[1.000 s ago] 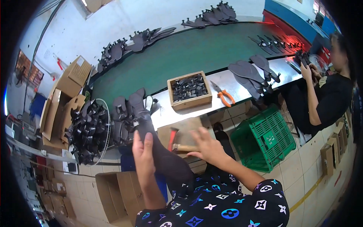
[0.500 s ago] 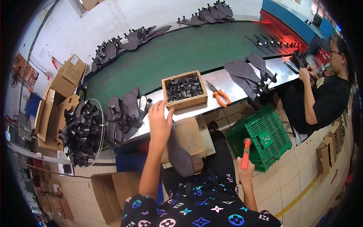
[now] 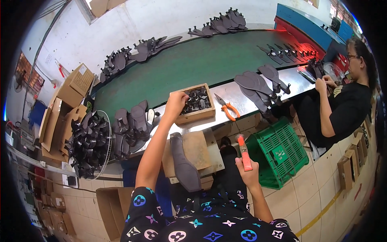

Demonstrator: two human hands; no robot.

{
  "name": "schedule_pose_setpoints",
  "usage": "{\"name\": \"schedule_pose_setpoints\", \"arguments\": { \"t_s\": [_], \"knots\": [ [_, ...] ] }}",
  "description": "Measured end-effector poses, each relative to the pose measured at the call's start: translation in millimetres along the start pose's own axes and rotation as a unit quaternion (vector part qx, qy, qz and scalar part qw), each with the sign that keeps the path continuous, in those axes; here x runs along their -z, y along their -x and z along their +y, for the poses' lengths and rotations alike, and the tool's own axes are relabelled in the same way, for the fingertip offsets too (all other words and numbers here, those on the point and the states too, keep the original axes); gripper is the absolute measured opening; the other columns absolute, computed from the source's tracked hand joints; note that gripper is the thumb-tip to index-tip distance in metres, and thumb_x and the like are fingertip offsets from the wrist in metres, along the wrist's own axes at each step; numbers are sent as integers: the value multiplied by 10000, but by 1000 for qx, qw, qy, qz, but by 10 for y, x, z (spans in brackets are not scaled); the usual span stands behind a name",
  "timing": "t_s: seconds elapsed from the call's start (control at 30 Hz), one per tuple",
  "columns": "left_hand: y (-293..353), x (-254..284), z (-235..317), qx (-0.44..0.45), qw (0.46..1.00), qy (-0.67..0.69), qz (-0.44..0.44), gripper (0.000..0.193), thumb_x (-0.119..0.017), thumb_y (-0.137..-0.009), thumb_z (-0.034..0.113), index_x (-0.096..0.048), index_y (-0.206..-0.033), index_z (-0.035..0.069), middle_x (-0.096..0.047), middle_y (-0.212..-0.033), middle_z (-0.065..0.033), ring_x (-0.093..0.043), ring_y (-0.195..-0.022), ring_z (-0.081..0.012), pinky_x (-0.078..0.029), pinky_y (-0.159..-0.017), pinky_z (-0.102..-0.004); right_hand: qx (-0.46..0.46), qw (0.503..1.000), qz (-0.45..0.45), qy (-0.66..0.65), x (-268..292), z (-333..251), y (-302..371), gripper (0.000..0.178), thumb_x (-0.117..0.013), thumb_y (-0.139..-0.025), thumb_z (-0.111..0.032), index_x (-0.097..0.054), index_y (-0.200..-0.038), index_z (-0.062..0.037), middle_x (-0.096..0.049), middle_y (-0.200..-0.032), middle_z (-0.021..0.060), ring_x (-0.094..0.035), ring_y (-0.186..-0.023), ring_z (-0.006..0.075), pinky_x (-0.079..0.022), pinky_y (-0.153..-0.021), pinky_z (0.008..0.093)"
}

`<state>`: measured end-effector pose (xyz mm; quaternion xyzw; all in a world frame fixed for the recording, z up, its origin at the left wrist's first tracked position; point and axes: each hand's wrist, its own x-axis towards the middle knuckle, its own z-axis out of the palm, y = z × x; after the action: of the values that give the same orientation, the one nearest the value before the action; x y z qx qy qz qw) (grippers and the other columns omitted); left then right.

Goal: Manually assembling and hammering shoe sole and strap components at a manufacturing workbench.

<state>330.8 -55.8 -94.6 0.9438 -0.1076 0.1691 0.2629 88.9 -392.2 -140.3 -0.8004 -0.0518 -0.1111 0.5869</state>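
My left hand [image 3: 176,105] is at the left side of a wooden box [image 3: 196,117], its fingers curled over the rim among small black heel pieces [image 3: 196,99]. What lies between the fingertips is hidden. In my right hand [image 3: 248,172] is a hammer with a red handle [image 3: 244,155], held up to the right of a wooden board [image 3: 197,148]. A dark grey shoe sole [image 3: 186,169] rests on that board, its wider end overhanging the near edge. Orange-handled pliers [image 3: 229,110] lie on the metal edge, right of the box.
Stacked soles [image 3: 131,123] and a wire basket of black heels [image 3: 89,141] stand left; more soles [image 3: 254,86] lie right. A green crate [image 3: 278,153] sits on the floor. A person [image 3: 342,101] works at the right end of the green-topped table [image 3: 161,78].
My left hand has moved forward from beside the sole into the wooden box. The sole lies on the board now. My right hand with the hammer has shifted left.
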Motion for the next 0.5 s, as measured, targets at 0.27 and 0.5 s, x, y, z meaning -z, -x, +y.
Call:
{"name": "schedule_pose_setpoints", "arguments": {
  "t_s": [0.27,0.5],
  "knots": [
    [1064,812,1158,214,813,540,37,212,-660,-964,163,-703,-1003,-41,-730,-893,-102,-592,-545,-91,-429,-463,-212,-60,965,-143,-211,-285,-879,-631,322,-769,-858,-82,-675,-1146,26,-566,-664,-46,-476,-588,18,-426,-603,206],
    [1835,1236,1732,174,786,587,85,190,-660,-968,125,-679,-1071,-34,-713,-873,-92,-628,-565,-104,-440,-461,-206,0,917,-234,-324,-629,-1567,-774,331,-760,-888,-145,-633,-1126,47,-682,-930,105,-481,-473,38,-358,-413,186]
  ]
}}
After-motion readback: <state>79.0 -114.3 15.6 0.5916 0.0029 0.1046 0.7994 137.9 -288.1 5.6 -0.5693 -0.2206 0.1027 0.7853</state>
